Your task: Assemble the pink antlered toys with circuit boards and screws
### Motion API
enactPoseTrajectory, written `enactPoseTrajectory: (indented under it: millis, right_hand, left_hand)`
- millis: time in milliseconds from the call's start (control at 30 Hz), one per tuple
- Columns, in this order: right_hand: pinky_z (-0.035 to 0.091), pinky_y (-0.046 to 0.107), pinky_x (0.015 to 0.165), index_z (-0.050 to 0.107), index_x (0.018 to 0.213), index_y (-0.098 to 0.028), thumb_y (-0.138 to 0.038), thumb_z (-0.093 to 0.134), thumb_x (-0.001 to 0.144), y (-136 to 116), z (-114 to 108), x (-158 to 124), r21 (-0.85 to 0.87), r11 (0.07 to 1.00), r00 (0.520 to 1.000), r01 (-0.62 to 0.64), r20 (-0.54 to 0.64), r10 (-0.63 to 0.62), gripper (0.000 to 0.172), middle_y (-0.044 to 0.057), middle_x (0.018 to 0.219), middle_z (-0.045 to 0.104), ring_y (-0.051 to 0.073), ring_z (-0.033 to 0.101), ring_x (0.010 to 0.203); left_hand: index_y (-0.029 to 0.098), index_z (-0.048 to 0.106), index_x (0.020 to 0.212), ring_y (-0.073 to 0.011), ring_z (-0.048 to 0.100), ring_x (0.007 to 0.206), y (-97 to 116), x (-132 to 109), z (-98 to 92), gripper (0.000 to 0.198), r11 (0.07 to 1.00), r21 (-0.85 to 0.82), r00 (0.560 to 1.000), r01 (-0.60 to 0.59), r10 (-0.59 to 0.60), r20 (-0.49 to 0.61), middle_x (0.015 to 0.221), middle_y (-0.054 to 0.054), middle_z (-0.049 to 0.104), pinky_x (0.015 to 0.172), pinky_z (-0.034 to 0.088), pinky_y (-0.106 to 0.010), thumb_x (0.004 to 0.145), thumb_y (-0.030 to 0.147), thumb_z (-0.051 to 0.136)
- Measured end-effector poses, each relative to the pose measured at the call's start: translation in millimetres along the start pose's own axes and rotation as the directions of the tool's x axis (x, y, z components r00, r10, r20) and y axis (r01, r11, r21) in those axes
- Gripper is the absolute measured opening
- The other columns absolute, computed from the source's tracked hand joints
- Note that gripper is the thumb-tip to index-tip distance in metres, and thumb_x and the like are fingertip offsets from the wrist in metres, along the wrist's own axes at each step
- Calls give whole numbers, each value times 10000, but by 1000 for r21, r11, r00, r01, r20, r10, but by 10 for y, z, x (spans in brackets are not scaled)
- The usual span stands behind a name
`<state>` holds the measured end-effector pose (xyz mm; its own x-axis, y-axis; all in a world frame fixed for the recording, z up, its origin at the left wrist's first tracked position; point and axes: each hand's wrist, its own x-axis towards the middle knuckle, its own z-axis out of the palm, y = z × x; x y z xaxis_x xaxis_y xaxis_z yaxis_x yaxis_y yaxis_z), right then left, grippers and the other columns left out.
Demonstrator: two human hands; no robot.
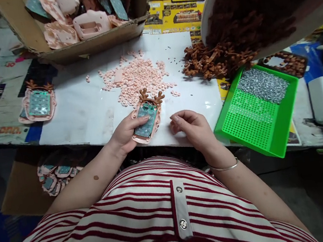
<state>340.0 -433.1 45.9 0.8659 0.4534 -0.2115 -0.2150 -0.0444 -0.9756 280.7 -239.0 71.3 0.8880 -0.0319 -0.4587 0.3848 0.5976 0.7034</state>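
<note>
My left hand (127,132) grips a pink reindeer-shaped toy shell (146,117) with brown antlers and a green circuit board set in it, thumb pressed on the board. It rests at the near edge of the white sheet (82,107). My right hand (190,127) lies just right of the shell with its fingers curled in a pinch; what they hold is too small to see. A heap of small pink round parts (136,78) lies just beyond the shell.
Brown antler pieces (213,60) spill from a tilted bowl (253,1) at right. A green tray (257,114) holds small silver screws. A cardboard box (77,25) of pink shells stands at the back left. Finished shells (39,105) lie at left and in a box (54,178) below.
</note>
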Motion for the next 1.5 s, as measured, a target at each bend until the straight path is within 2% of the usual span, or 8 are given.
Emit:
enactPoseTrajectory:
  millis: [267,367,500,667,900,1033,1233,1500]
  right_hand:
    - [507,269,554,720,791,-192,-659,775,742,-52,76,-109,-183,981,991,-58,110,79,473,11,601,653,129,581,553]
    - [519,278,565,725,778,-202,-628,783,750,-16,44,-84,-173,984,987,-35,149,61,431,20,609,654,139,583,563]
    - [507,284,560,724,792,-196,-646,777,738,23,44,-101,-202,979,985,-40,154,72,457,25,622,647,144,568,568]
    - [487,274,572,714,836,-177,-674,735,759,76,43,-118,-215,975,981,-48,173,86,503,20,648,629,139,551,595]
    - [448,272,581,692,848,-175,-662,676,829,145,16,-103,-172,983,968,-66,230,105,488,6,648,589,130,515,598]
    - [411,261,557,671,835,-178,-653,679,840,148,37,-118,-75,987,955,-141,252,155,475,-10,638,552,118,477,582]
    - [446,276,592,666,832,-186,-644,639,878,159,26,-113,-60,990,949,-128,282,140,461,4,666,578,132,519,607]
    - [469,282,605,673,818,-185,-699,600,866,79,37,-54,-109,990,953,-86,281,114,521,30,698,613,145,559,630]
  left_hand:
    - [134,662,976,-170,652,751,370,-90,-445,481,908,318,908,-271,351,-228,882,-54,718,761,520,-301,613,380,859]
    - [148,634,1092,-243,665,985,726,-199,-1015,510,646,723,617,-244,679,-399,1079,-94,716,943,503,-364,657,344,816]
    - [114,639,1242,-368,547,1282,1074,-303,-1656,551,325,903,331,282,850,-410,1224,-186,687,1168,334,-475,732,292,747]
    - [121,662,1288,-416,486,1339,1243,-336,-2012,531,132,844,291,520,902,-320,1324,-234,638,1222,234,-563,818,369,654]
    - [121,618,1333,-430,301,1493,1551,-285,-1880,592,30,934,197,355,975,-106,1573,-196,426,1251,100,-591,836,440,652]
    - [166,617,1319,-347,392,1460,1935,217,-1361,495,-184,966,261,182,956,134,1514,-177,513,1247,221,-499,872,378,622]
    - [151,632,1307,-318,531,1330,2470,1305,-667,446,-367,899,695,240,711,105,1380,-153,633,1140,370,-417,871,244,605]
    - [136,667,934,-293,516,1190,2675,1566,-564,284,-431,856,778,285,626,57,996,-94,664,1069,374,-425,746,310,791]
